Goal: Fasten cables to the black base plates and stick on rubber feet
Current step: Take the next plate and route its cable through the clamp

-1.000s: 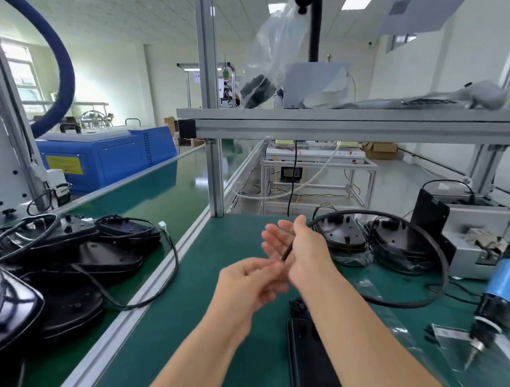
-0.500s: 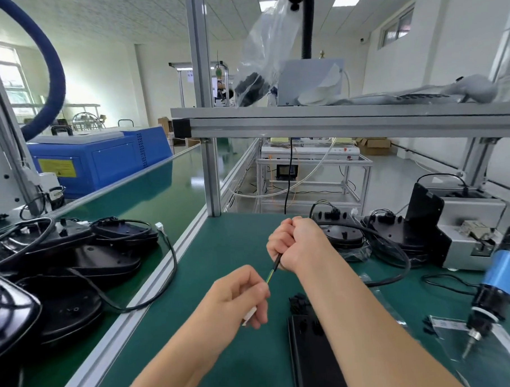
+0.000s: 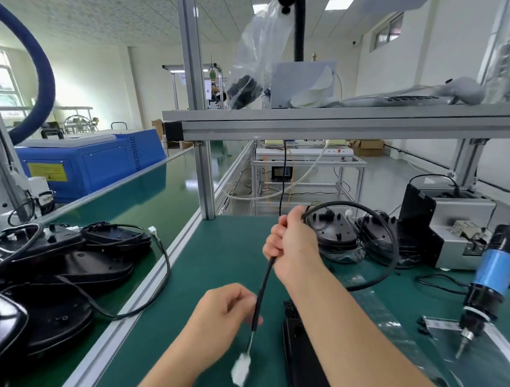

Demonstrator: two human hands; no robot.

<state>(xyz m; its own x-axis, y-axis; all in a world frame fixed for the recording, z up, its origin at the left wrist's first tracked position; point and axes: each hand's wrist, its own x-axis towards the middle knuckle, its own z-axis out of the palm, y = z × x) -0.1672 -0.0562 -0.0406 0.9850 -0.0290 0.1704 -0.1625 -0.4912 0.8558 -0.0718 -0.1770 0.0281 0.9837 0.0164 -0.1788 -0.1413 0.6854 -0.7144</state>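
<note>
Head view shows a black cable [image 3: 263,283] stretched taut between two hands above the green bench mat [image 3: 221,253]. Right hand [image 3: 291,244] is curled into a fist round the cable, which leaves the top of the fist and sweeps in a wide loop out to that hand's right before coming back under the forearm. Left hand [image 3: 224,314], lower and nearer the camera, has its fingers curled and pinches the cable near its end; just below that hand thin wires lead to a white connector [image 3: 241,369], which hangs blurred. Just to the right of the left hand, under the right forearm, lies a black base plate [image 3: 301,352] flat on the mat. Beyond the right hand, more black base plates [image 3: 337,233] with cables sit on clear plastic. Far to the right of both hands hangs a blue electric screwdriver [image 3: 491,279], tip downward. Well to the left of the left hand, across an aluminium rail [image 3: 147,288], a pile of black plates [image 3: 61,272] with wired cables rests on the conveyor belt.
</note>
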